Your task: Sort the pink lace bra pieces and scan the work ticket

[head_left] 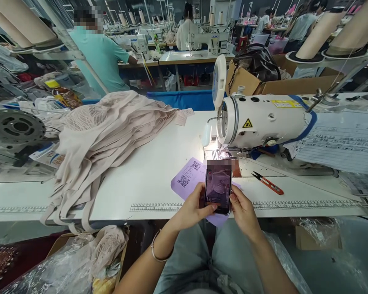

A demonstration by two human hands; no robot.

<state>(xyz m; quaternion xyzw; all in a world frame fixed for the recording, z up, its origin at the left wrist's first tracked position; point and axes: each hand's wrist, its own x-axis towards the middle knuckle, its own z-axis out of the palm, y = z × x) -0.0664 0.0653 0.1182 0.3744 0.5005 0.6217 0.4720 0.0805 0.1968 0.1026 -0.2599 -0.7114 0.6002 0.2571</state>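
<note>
A smartphone (218, 188) with a lit screen is held upright between both hands at the front of the sewing table. My left hand (194, 207) grips its left side, thumb lying over the lower screen. Along the right edge, the fingers of my right hand (243, 207) are closed on the phone. Behind and under the phone lies a purple paper sheet (184, 179) with QR codes, its lower corner hanging past the table edge. Just beyond the phone, the lit needle area belongs to a white sewing machine (260, 118). Orange-handled thread snips (268, 183) rest right of my right hand.
A heap of beige lace garments (110, 126) covers the table's left, straps hanging over the front edge. Written papers (334, 139) hang at the right. A cardboard box (303, 87) with a black bag stands behind the machine. A person in a turquoise shirt (98, 57) sits beyond.
</note>
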